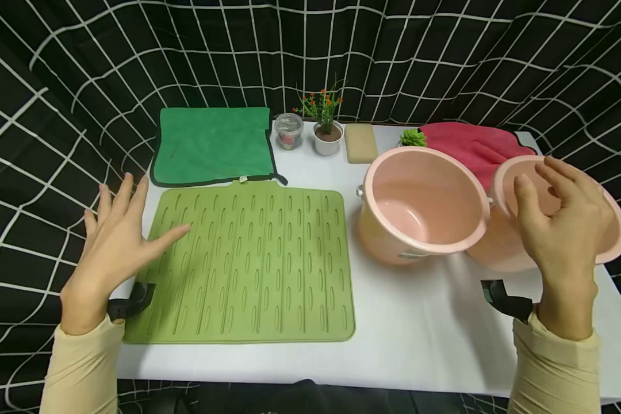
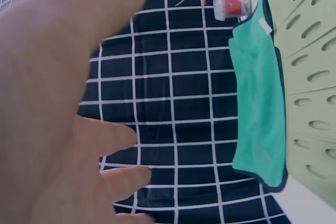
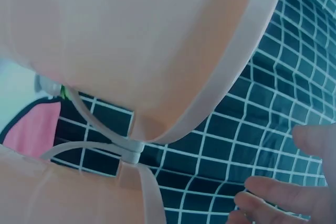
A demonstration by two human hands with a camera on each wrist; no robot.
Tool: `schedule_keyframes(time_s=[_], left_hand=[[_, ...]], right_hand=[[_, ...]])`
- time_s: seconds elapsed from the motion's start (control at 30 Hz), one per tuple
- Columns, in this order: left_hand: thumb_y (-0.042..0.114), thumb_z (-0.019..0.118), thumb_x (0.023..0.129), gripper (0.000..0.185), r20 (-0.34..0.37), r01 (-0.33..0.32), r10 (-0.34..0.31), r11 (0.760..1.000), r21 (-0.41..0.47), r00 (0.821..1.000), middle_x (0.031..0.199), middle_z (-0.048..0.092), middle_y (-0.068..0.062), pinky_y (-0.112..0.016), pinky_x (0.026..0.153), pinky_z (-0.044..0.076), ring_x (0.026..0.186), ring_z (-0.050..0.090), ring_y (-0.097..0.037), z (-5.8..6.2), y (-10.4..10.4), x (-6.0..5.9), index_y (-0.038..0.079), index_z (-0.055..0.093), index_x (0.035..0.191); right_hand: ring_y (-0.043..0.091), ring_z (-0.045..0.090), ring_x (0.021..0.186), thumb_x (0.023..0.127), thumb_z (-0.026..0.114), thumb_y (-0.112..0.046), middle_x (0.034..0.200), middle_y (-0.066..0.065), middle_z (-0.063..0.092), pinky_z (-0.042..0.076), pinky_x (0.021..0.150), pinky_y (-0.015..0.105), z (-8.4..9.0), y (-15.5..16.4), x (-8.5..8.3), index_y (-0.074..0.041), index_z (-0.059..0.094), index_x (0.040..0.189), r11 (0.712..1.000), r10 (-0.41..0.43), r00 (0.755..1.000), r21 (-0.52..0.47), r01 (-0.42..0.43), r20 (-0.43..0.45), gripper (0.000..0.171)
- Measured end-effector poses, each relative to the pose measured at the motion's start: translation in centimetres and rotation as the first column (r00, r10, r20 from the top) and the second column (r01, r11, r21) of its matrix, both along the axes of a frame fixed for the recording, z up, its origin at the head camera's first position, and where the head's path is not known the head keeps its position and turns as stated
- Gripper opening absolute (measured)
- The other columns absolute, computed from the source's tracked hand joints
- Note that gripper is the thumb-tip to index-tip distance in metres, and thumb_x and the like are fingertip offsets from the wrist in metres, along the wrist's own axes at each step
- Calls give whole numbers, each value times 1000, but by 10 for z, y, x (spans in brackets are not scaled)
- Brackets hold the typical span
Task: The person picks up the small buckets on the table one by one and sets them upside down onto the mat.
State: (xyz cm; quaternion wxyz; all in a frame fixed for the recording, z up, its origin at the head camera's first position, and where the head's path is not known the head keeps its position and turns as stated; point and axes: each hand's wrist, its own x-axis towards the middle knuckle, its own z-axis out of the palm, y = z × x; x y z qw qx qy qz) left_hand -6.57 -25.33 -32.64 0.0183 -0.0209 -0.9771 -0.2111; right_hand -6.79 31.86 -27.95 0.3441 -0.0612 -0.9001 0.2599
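The left hand (image 1: 115,241) hovered with fingers spread and straight at the 9 o'clock edge of the green silicone drying mat (image 1: 248,261), holding nothing. In the left wrist view its fingers (image 2: 113,137) showed splayed against the checked backdrop, with the green cloth (image 2: 260,103) beyond. That cloth lay flat at the mat's 12 o'clock edge, touching or just overlapping it.

At 12 o'clock on the worktop (image 1: 419,333) stood a small clear jar (image 1: 288,131), a potted artificial flower (image 1: 326,129) and a tan sponge block (image 1: 361,142), set near one another.

At 3 o'clock from the mat, the pink bucket (image 1: 419,204) sat tilted, its mouth turned toward the viewer. A second pink bucket (image 1: 590,230) leaned just beside it at its 3 o'clock side; the right wrist view showed the two rims and their white handles (image 3: 113,148) meeting. A red cloth (image 1: 476,146) and a small succulent (image 1: 413,138) lay behind them.

The right hand (image 1: 561,224) hovered loosely spread over the second bucket, fingers relaxed and gripping nothing; contact with the rim could not be confirmed.

Hazards, as judged:
- Both buckets rested tilted and unsupported. A nudge could have rolled either one, the outer bucket toward the worktop's 3 o'clock edge.
- The interlocked handles could have dragged one bucket along if the other were lifted.
- A sweep of the left hand could have shifted the mat and rucked the green cloth.
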Motion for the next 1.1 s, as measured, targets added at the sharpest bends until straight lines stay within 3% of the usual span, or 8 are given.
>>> schedule_keyframes(time_s=[0.1, 0.23, 0.37, 0.5, 0.63, 0.73, 0.87, 1.1], left_hand=[[60, 70, 89, 108, -19, -17, 17, 1000, 11, 1000, 173, 4, -26, -89, 109, -8, 153, -17, -60, -7, -1, 2, 16, 10, 168], [60, 70, 90, 106, -31, -10, 10, 1000, 10, 999, 172, 6, -28, -91, 108, -7, 153, -17, -61, -16, 0, 5, 9, 16, 166], [60, 70, 90, 104, -36, -4, 4, 1000, 4, 999, 173, 8, -27, -92, 106, -6, 153, -17, -61, -25, 4, 13, 6, 22, 164], [58, 72, 89, 103, -30, 1, -1, 1000, 9, 1000, 172, 11, -27, -93, 104, -7, 153, -18, -60, -33, 10, 23, 8, 23, 165], [58, 74, 88, 105, -40, 5, -5, 1000, 14, 999, 171, 13, -29, -93, 104, -9, 154, -18, -59, -37, 14, 28, 11, 22, 165], [58, 74, 87, 104, -64, 6, -5, 1000, 22, 998, 170, 16, -29, -93, 103, -9, 154, -16, -59, -40, 16, 29, 10, 24, 165], [55, 78, 84, 100, -109, 17, -12, 999, 45, 994, 169, 21, -30, -93, 104, -8, 155, -13, -59, -45, 19, 30, 10, 33, 161], [53, 81, 81, 99, -130, 34, -28, 998, 46, 991, 170, 25, -25, -88, 113, -1, 157, -5, -58, -51, 28, 34, 10, 39, 159]], right_hand=[[4, 62, 114, 96, 65, -32, 134, 22, 68, 32, 85, -1, 0, -5, 6, 5, 70, 127, 999, -46, 999, -3, 46, 13, 48], [-26, 40, 77, 95, 67, -31, 92, -22, 71, 33, 71, -3, -2, -9, 15, 5, 76, 113, 996, -79, 997, -26, 79, 4, 42], [-30, 40, 61, 95, 68, -34, 72, -54, 42, 33, 60, -3, -7, -14, 31, 8, 78, 100, 995, -89, 995, -47, 90, 36, 43], [-27, 43, 45, 94, 72, -31, 60, -51, 44, 34, 45, 1, -16, -20, 48, 10, 79, 93, 994, -57, 990, -84, 69, 132, 42], [-7, 59, 40, 96, 72, -31, 56, -35, 61, 47, 41, 13, -29, -28, 57, 0, 79, 84, 940, 10, 961, -330, 85, 276, 33], [8, 67, 44, 99, 70, -30, 60, -16, 71, 54, 42, 24, -41, -33, 59, -13, 75, 84, 776, 107, 941, -618, 123, 321, 23], [16, 71, 48, 100, 67, -18, 66, 1, 74, 56, 43, 30, -59, -37, 59, -10, 72, 86, 434, 180, 972, -899, 61, 153, 18], [25, 77, 66, 105, 55, -6, 81, 13, 77, 62, 53, 40, -78, -39, 59, 3, 73, 97, -132, 223, 953, -975, -177, -203, 21]])
